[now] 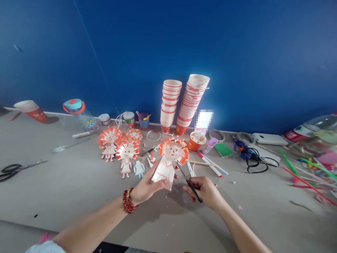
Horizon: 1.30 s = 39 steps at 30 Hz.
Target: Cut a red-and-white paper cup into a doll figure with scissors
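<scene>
My left hand (151, 186), with red beads at the wrist, is closed on a paper doll (168, 165) that has a drawn face, an orange-and-white fringe around the head and a white dress. My right hand (204, 191) grips black-handled scissors (193, 189), their blades pointing up and left at the doll's right side, near its neck. Whether the blades touch the paper I cannot tell. Left of the doll lie several similar fringed paper dolls (127, 153) and a small blue-edged paper body (139, 169). Paper scraps (150, 160) are scattered between them.
Two tall paper cup stacks (171, 105) stand against the blue wall. Right of centre are an orange cup (197, 141), a purple glue stick (210, 144), markers and a blue glue gun (243, 150) with its cord. Another pair of scissors (21, 169) lies far left; coloured straws (308, 179) lie far right.
</scene>
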Motion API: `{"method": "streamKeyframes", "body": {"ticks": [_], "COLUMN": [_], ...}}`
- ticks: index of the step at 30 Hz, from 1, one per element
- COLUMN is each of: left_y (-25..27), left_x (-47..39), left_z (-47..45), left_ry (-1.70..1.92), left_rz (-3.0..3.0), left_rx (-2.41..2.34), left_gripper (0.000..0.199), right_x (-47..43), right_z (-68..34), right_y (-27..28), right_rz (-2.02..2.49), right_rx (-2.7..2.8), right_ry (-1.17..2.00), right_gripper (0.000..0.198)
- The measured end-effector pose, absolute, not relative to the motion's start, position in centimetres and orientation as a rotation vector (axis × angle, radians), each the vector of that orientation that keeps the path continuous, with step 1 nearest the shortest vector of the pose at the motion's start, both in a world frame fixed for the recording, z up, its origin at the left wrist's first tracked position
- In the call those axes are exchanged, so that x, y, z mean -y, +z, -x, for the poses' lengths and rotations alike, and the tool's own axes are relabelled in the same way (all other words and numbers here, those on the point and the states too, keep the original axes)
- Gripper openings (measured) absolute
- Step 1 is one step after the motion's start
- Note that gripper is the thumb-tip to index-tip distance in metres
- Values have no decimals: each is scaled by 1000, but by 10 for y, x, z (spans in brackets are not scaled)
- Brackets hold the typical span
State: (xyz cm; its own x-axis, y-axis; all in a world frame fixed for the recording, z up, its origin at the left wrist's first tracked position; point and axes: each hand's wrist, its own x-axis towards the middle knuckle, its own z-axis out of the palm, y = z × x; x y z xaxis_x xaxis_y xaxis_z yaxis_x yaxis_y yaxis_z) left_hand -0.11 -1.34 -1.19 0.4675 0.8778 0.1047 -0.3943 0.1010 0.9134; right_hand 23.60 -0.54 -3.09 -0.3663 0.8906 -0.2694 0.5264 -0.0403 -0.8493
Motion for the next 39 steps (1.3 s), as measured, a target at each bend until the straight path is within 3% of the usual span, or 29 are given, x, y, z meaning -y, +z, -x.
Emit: {"method": "streamKeyframes", "body": {"ticks": [3,24,30,39], "left_y": [-8,6,-3,-10], "left_x": [14,0,-6,-8], "left_z": [-1,11,16,21], "left_ry": [1047,851,802,917], "left_rz": [-1034,-979,-975,-1190], "left_rx": [-657,-578,-561,-414], "left_gripper": [41,33,30,63], "right_x": [6,7,6,11], "right_z": [-235,-240,-238,-229], "right_y": [-32,-18,-23,-39], "right_rz": [1431,1086,1180,1330], "right_rx": [1876,1818,1867,1855], "right_ry": [1426,1877,1775,1505], "right_gripper": [40,50,49,47]}}
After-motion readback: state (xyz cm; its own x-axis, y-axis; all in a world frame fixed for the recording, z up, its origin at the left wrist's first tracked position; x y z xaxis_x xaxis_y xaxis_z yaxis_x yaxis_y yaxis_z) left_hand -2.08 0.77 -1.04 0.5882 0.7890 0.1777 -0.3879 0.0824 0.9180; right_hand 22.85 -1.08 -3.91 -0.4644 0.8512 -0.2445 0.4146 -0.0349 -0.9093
